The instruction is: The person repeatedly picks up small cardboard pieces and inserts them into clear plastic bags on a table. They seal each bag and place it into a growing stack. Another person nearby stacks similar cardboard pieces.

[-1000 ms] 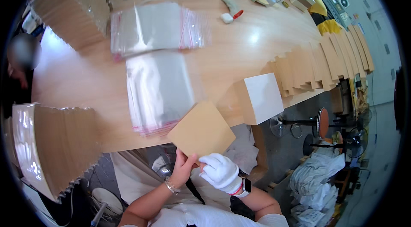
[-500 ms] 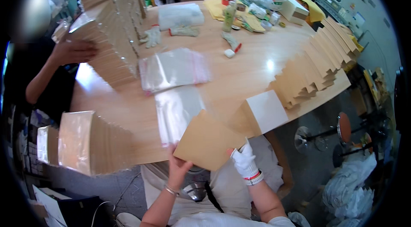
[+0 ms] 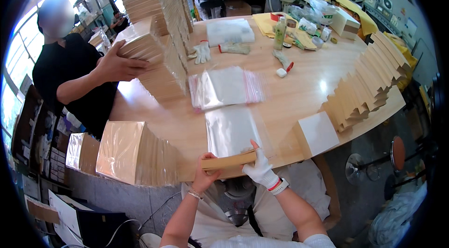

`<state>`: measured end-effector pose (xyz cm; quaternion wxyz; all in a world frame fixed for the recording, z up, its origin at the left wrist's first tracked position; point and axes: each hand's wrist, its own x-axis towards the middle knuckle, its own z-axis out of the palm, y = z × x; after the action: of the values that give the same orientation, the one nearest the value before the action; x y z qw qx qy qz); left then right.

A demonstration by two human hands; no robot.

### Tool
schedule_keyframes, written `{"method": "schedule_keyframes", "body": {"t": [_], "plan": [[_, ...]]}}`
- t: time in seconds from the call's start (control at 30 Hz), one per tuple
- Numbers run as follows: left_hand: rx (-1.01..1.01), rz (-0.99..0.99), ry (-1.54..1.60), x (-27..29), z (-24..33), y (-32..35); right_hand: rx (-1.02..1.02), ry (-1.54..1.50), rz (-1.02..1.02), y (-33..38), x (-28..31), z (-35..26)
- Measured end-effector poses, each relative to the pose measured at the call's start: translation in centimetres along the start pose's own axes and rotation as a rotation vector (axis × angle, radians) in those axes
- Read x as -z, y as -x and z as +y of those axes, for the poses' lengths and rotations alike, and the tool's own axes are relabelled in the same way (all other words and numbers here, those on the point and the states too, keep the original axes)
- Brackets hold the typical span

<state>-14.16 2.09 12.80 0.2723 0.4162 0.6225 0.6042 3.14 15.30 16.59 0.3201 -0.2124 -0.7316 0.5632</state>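
Note:
A thin brown kraft-paper pad (image 3: pixel 228 160) is between my two hands, its narrow edge toward me, above the table's front edge. My bare left hand (image 3: pixel 206 173) grips its left end. The right end is in my right hand (image 3: pixel 258 171), which wears a white glove with bare fingertips showing. Just beyond the pad lies a clear plastic bag (image 3: pixel 231 129). Behind that bag rests a stack of clear bags (image 3: pixel 224 89) with pinkish edges.
Wrapped brown packs (image 3: pixel 120 152) stand at the front left. A co-worker's hand (image 3: pixel 119 64) holds a pack beside tall stacks (image 3: pixel 147 0). On the right are a white-topped block (image 3: pixel 319 132) and a row of brown pads (image 3: pixel 362 86). Gloves (image 3: pixel 202 52) and a bottle (image 3: pixel 279 33) lie farther back.
The pad has tipped from showing its broad face to showing its edge. My view has shifted, so the table sits farther right. The co-worker's hand is on a pack in both frames.

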Motion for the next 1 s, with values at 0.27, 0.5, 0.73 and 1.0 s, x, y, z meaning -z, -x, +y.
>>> {"method": "schedule_keyframes", "body": {"t": [0.27,0.5,0.73,1.0], "plan": [[0.079,0.026,-0.028,0.1,-1.9,0.6,-0.137,0.386,-0.216,-0.6,3.2,0.3],[0.164,-0.077,-0.029,0.5,-0.8,0.0,-0.027,0.669,-0.413,-1.8,5.2,-1.8],[0.161,-0.201,0.192,-3.5,2.3,-3.9,-0.395,-0.091,-0.055,7.4,9.9,-1.6],[-0.403,-0.326,-1.193,-8.0,-0.8,-4.9,-0.579,-0.307,0.37,15.5,10.7,3.0]]}}
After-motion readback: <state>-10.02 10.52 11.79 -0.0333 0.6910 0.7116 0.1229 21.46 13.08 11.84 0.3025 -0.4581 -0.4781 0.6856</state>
